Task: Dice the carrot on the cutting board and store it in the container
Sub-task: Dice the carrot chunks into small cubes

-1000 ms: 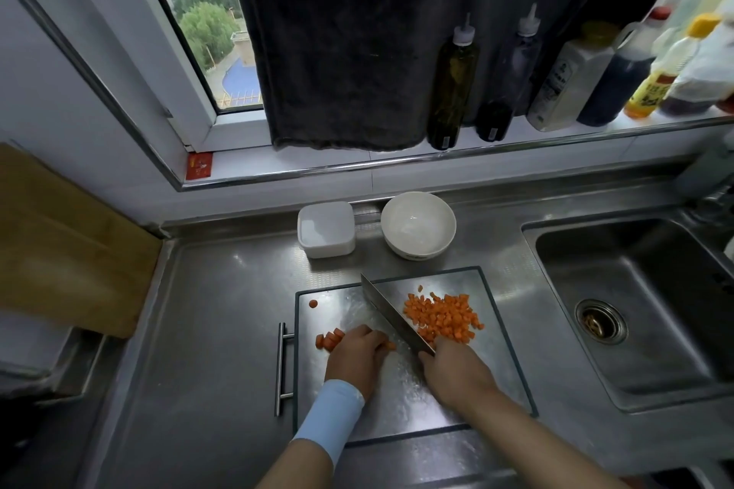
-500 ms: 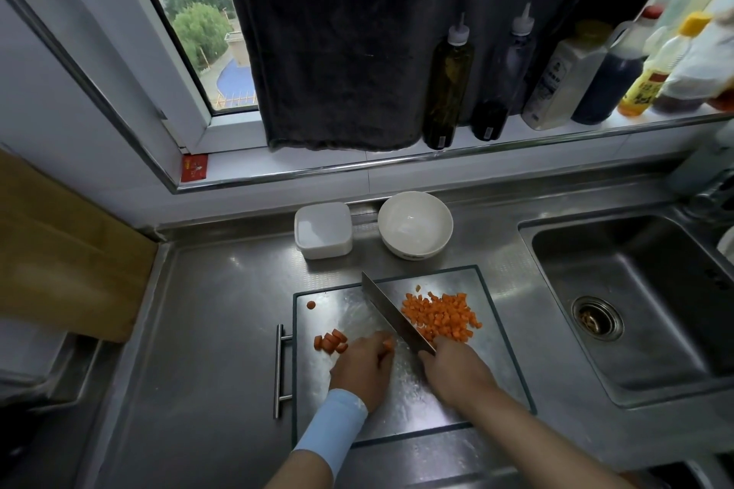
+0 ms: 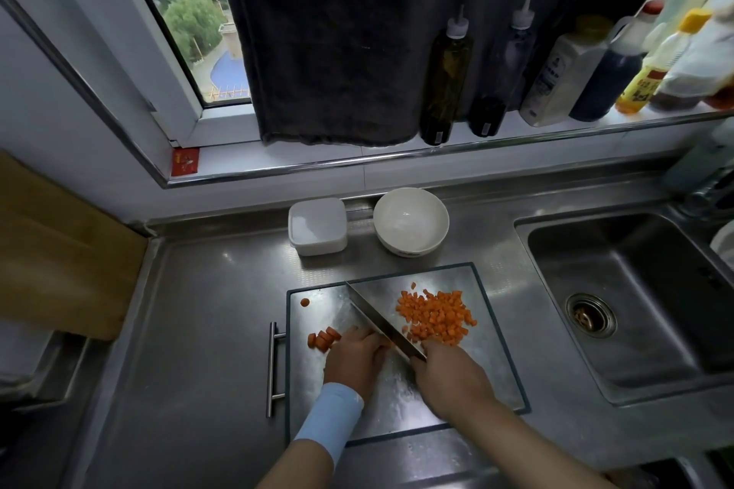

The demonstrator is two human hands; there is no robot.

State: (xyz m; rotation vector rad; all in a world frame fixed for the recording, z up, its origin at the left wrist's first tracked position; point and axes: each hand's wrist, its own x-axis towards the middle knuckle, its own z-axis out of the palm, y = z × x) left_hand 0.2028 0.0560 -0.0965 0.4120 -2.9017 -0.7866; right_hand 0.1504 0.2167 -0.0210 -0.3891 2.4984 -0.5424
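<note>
— Where was the carrot?

— Mostly in bits. A heap of diced carrot (image 3: 435,316) lay on the right half of the steel cutting board (image 3: 490,353), just right of the blade. A few thicker carrot chunks (image 3: 323,337) sat near the board's left edge, and one stray carrot bit (image 3: 304,302) lay near its far left corner.

— And the hands?

— The right hand (image 3: 449,377) had its fingers wrapped round the handle of a kitchen knife (image 3: 381,320), and the handle itself was hidden in the fist. The blade ran slantwise from that hand toward the far left of the board.

— The left one?

— The left hand (image 3: 355,357), with a light blue wristband (image 3: 329,415), rested on the board with its fingers curled under, knuckles close against the blade's left side. Whether any carrot lay under those fingers, I could not tell.

— And the container?

— A white container (image 3: 317,225), lid on, stood on the steel counter (image 3: 206,310) beyond the board, just beside a white bowl (image 3: 411,220) to its right. Neither touched the board.

— Anything else around?

— A sink (image 3: 643,349) with its drain (image 3: 591,314) lay to the right. An oil bottle (image 3: 445,79) stood with other bottles on the windowsill before a dark cloth (image 3: 337,36). A wooden board (image 3: 59,250) was at the far left.
</note>
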